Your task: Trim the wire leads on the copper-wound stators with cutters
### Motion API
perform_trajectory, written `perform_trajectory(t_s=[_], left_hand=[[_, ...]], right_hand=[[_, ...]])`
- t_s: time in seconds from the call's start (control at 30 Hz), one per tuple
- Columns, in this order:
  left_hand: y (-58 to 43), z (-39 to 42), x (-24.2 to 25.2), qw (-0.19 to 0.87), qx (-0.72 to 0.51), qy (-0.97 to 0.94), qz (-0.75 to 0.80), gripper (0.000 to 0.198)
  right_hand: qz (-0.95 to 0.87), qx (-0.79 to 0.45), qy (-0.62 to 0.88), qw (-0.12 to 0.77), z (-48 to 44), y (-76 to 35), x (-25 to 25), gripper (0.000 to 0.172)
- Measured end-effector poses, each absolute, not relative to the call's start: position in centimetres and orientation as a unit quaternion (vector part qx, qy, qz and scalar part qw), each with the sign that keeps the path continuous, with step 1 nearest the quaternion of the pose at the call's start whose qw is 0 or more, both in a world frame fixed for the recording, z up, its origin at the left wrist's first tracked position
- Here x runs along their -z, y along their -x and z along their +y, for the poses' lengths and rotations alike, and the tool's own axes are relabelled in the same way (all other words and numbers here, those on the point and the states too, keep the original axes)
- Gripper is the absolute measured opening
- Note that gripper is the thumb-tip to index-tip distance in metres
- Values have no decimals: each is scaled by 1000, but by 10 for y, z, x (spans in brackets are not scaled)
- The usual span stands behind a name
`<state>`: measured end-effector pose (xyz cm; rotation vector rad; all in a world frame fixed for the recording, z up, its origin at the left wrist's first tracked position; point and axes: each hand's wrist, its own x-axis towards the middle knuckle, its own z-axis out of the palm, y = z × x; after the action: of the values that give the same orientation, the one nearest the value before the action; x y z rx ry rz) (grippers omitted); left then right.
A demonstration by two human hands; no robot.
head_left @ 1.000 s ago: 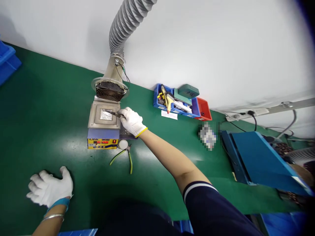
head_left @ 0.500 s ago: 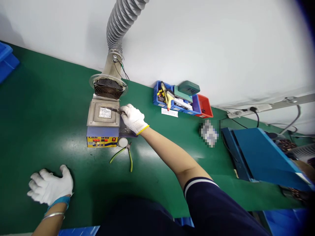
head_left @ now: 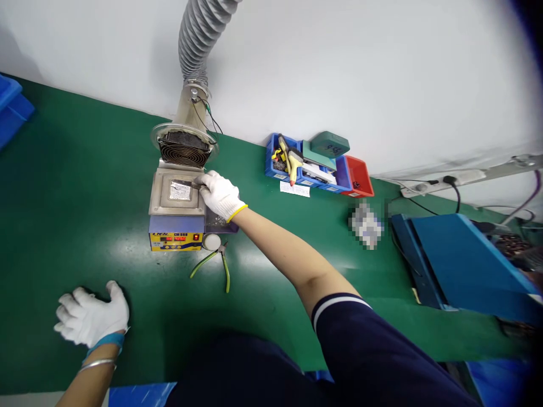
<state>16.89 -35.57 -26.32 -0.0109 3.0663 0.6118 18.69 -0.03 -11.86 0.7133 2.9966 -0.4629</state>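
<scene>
We stand at a green tabletop [head_left: 271, 277], with the pot [head_left: 176, 241] left of its middle, towards the far edge. In the pot's square well lies silvery metal [head_left: 180, 192], and our right hand [head_left: 219, 195] reaches in from the right with its fingers pinching a thin dark tool [head_left: 186, 182]. The tool's tip lies at the well's far side; we cannot tell whether it touches the metal.

Our left hand [head_left: 93, 316] rests near the tabletop's near edge, fingers spread, holding nothing.

We judge the work at the well to be under way, not finished: the tool is in place, but the metal looks mottled rather than evenly bright. Small bright flecks lie in the tray [head_left: 223, 226] on the pot's right side, though whether they come from the well we cannot say. How much is left, we cannot tell. The pliers [head_left: 223, 264] lie unused with handles apart, nearer the near edge than the pot, just beside a white disc [head_left: 211, 242].
</scene>
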Motion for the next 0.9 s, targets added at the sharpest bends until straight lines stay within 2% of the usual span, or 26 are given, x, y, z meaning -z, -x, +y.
perform_trajectory(t_s=[0.1,0.37,0.63,0.9], left_hand=[[-169,-359,270,-65,-173,-5,983,65],[-167,-362,278,-79,-164,-12,983,64],[-168,-362,275,-67,-176,-14,982,66],[-166,-362,275,-65,-190,-23,979,67]], right_hand=[[968,136,-210,22,-1,-191,119,43],[972,124,-197,30,-9,-208,120,43],[951,202,-225,-63,-3,-197,94,37],[953,110,-281,22,-28,-154,48,28]])
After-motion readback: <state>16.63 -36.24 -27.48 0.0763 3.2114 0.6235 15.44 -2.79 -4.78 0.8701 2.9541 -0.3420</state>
